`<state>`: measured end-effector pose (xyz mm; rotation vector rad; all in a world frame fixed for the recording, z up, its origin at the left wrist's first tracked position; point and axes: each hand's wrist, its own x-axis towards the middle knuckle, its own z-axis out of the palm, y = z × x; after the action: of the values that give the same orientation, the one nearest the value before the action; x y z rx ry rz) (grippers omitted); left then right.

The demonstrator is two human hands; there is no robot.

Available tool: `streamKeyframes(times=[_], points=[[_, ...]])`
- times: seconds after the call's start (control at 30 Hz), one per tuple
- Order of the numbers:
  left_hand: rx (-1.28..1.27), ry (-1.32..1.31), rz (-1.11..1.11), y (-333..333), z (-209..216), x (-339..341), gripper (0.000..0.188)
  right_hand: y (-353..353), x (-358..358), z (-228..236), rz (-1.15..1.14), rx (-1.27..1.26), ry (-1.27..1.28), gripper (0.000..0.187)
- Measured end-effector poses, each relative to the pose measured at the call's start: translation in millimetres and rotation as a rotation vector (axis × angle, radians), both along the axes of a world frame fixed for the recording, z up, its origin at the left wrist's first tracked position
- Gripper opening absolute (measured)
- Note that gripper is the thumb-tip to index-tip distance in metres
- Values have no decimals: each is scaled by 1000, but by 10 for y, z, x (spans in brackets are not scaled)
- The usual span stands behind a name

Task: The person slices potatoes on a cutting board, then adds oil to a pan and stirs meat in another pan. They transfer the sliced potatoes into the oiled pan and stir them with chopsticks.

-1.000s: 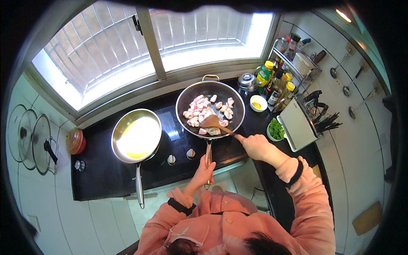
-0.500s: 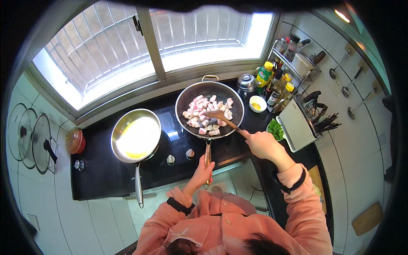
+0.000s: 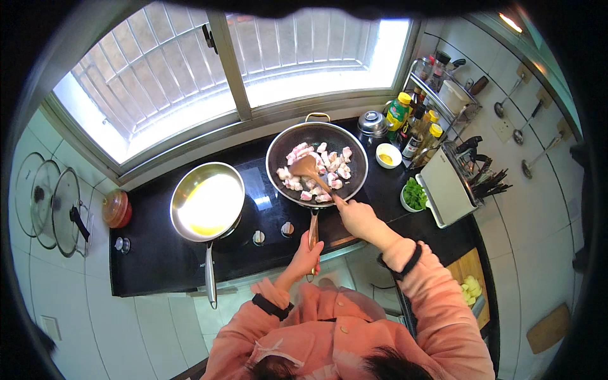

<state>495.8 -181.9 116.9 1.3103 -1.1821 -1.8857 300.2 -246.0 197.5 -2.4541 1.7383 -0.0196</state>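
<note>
My left hand (image 3: 306, 255) is wrapped round the handle of a dark wok (image 3: 279, 137) on the right side of the stove. Chunks of pale pink meat (image 3: 337, 166) lie spread in the wok. From the right, my right hand (image 3: 356, 218) grips a wooden spatula (image 3: 306, 166), its broad blade down among the meat. Left of the wok stands a steel frying pan (image 3: 177, 206) with a little yellow oil in it, its handle pointing toward me; neither hand touches it.
Right of the wok are a small white bowl (image 3: 396, 151), a lidded steel pot (image 3: 372, 123), sauce bottles (image 3: 411, 136), a bowl of chopped greens (image 3: 415, 193) and a knife block (image 3: 445, 183). A cutting board (image 3: 465, 261) holds pale sliced pieces. Glass lids (image 3: 67, 209) hang at the left wall.
My right hand has moved left, bringing the spatula blade toward the wok's left side through the meat. The cutting board shows more. My left hand keeps its hold on the handle.
</note>
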Motion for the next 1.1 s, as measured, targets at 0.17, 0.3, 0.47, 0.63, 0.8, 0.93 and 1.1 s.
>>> streamKeyframes(times=[0.17, 0.3, 0.47, 0.63, 0.8, 0.93, 1.1], points=[[6, 13, 5, 9, -23, -17, 57, 107, -233, -31, -78, -16, 295, 59], [4, -10, 6, 9, -7, -14, 57, -68, -223, -58, -43, 46, 40, 47], [-1, -16, -3, -3, -1, -19, 58, -191, 14, -56, -127, 51, -111, 45], [22, -16, 11, -2, 23, -17, 59, -25, 324, -43, -51, 231, -105, 50], [11, -13, 10, 16, 29, -11, 57, 169, -279, 492, -20, 200, 118, 51], [12, -11, 18, 18, 30, -23, 57, 120, -248, 672, 78, 298, 253, 50], [11, -15, 9, 15, 36, -10, 57, 104, 98, 760, -28, 237, 182, 45]])
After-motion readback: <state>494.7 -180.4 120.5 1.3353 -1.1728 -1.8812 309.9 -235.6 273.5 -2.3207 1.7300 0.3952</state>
